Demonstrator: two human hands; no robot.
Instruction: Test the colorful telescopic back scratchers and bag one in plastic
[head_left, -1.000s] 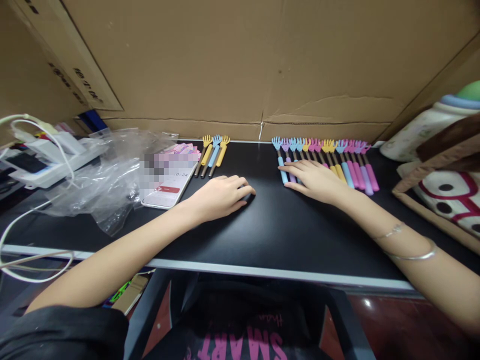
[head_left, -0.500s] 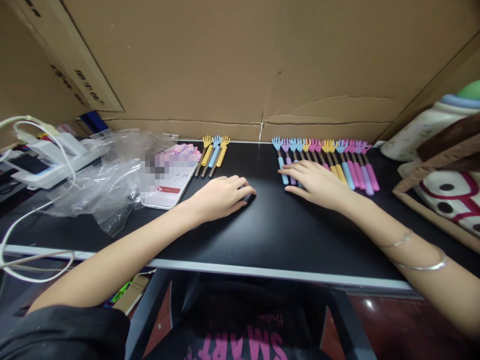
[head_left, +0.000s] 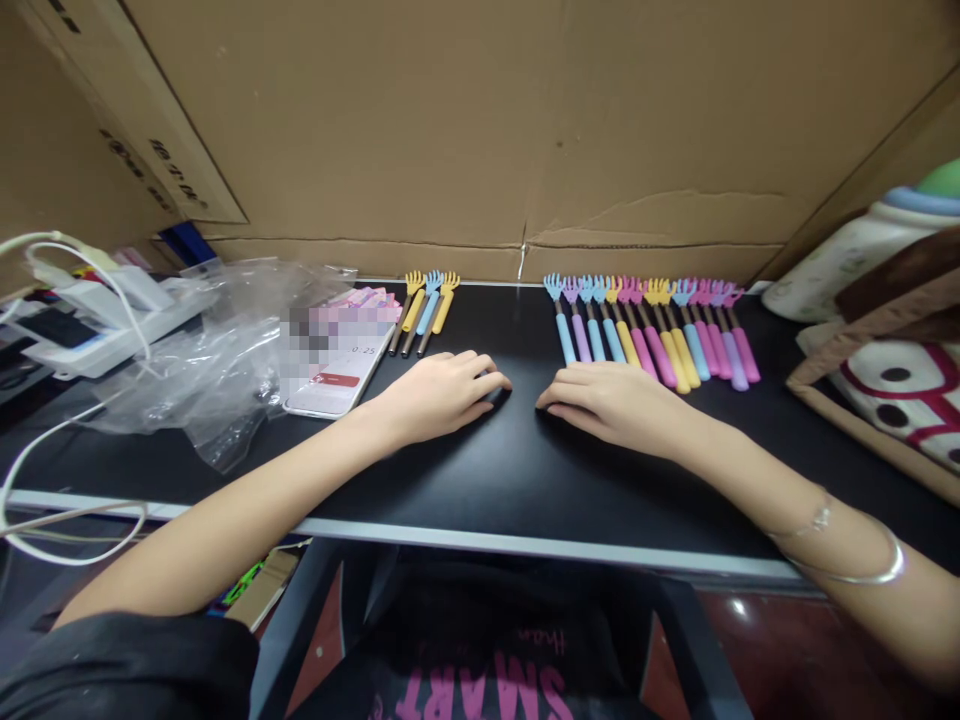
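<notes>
My left hand (head_left: 448, 396) rests on the black tabletop with its fingers loosely apart and nothing in them. Beyond it lie three hand-shaped back scratchers, a blue one (head_left: 427, 314) between two yellow ones, heads toward the cardboard. My right hand (head_left: 611, 402) lies palm down on the table, fingers relaxed and slightly bent, holding nothing. Right behind it stretches a row of several back scratchers (head_left: 651, 335) in blue, purple, yellow and pink, side by side with their handles toward me. The lower ends of some handles are hidden behind this hand.
A phone (head_left: 334, 385) with a timer and a crumpled clear plastic bag (head_left: 225, 380) lie at left, by a white power strip (head_left: 120, 315) with cables. At right are a bottle (head_left: 862, 250) and a patterned bag (head_left: 892, 385). A cardboard wall (head_left: 480, 130) closes the back.
My right hand has drawn back toward me and slightly left, off the row of back scratchers, uncovering more handles. My left hand has stayed still. The phone's timer reads one second more.
</notes>
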